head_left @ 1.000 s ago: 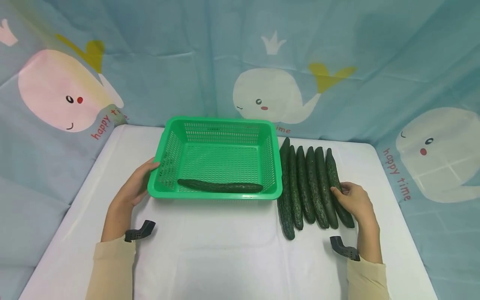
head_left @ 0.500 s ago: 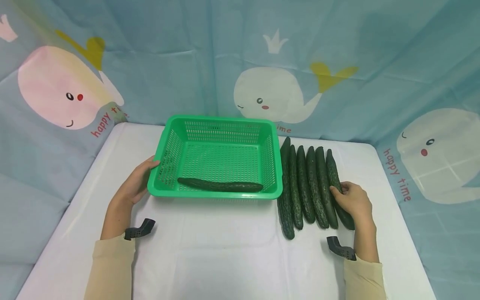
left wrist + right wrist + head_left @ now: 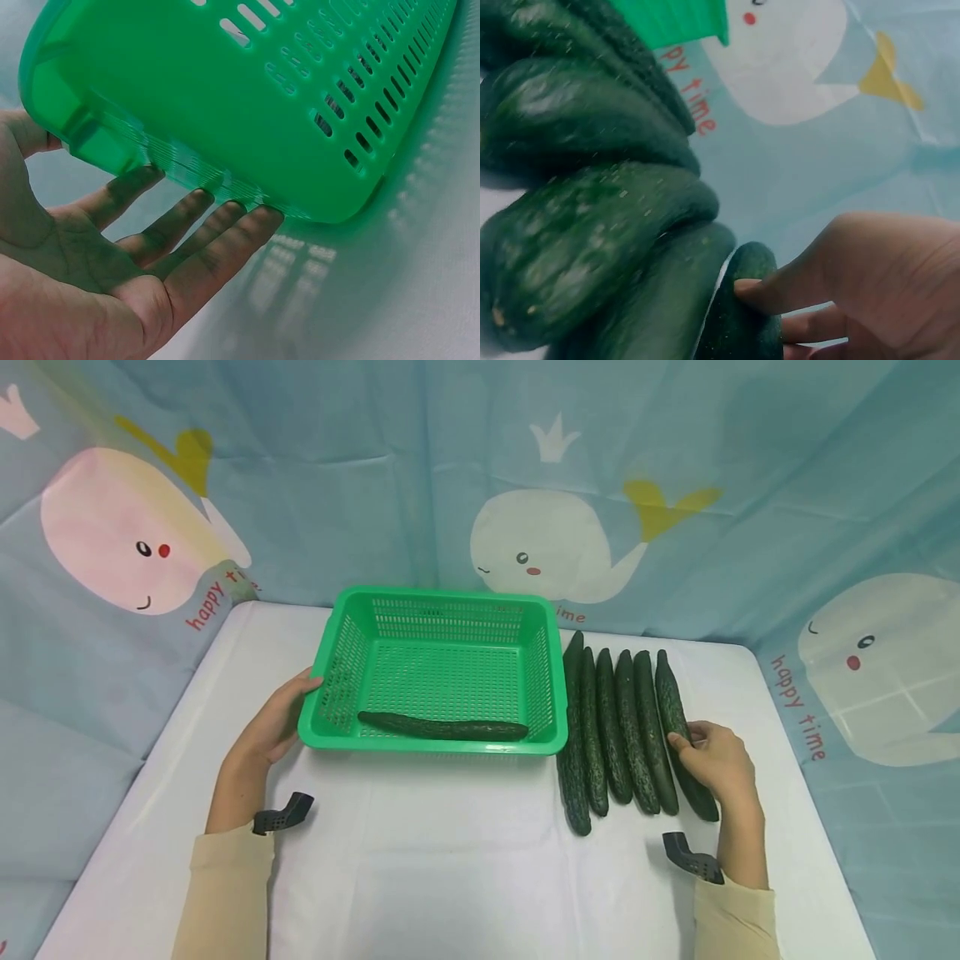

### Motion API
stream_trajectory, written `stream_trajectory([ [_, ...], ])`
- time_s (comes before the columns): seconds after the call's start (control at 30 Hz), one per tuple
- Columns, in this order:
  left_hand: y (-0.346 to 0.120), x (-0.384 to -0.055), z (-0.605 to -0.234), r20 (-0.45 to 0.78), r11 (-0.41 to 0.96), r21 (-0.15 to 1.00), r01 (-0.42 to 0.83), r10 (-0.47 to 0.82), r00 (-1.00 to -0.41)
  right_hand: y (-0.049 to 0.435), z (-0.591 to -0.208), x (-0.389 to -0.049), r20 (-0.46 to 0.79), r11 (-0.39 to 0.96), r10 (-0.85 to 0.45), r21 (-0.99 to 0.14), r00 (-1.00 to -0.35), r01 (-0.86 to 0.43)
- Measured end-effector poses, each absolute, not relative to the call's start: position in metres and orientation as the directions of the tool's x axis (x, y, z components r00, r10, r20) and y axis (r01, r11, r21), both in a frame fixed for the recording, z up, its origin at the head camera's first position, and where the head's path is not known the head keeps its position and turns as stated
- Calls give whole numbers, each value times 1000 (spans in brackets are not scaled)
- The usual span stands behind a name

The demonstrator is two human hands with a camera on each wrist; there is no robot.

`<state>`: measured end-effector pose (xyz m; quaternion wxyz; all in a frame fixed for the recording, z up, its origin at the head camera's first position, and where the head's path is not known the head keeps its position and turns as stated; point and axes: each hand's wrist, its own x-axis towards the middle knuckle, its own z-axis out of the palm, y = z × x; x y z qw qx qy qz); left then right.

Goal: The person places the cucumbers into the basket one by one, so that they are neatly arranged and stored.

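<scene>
Toward the left of the table is a green plastic basket (image 3: 433,746) with slotted walls. One cucumber (image 3: 442,727) lies along its near inside wall. My left hand (image 3: 276,720) holds the basket's left side, thumb at the rim. In the left wrist view, the fingertips (image 3: 262,216) meet the outer wall low down. To the right of the basket, several cucumbers (image 3: 609,727) lie side by side, lengthwise away from me. My right hand (image 3: 716,762) pinches the rightmost cucumber (image 3: 671,693), its thumb on the near side. The other fingers are partly hidden behind that cucumber in the right wrist view.
A white cloth (image 3: 450,877) covers the table. Behind and on both sides hangs a blue curtain (image 3: 337,510) printed with whales. The leftmost cucumber of the row (image 3: 574,777) lies right against the basket's right edge.
The rightmost cucumber has shifted slightly right with my right hand, and a narrow gap now shows between it and its neighbour. My left hand stays at the basket.
</scene>
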<state>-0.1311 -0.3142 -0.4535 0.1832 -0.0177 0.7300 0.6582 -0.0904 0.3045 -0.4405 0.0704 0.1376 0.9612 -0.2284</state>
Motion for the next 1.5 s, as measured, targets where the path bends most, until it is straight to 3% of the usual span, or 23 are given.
stream_trajectory([
  [0.67, -317, -131, -452, -282, 139, 957, -256, 224, -933, 249, -388, -81, -55, 759, -7, -650, -998, 31],
  [0.93, -317, -131, -453, -289, 126, 955, -267, 215, -933, 211, -366, -91, 77, 769, -167, -613, -983, -179],
  [1.5, -320, -132, -457, -266, 88, 964, -252, 249, -931, 155, -338, -119, 76, 751, -357, -569, -931, -334],
])
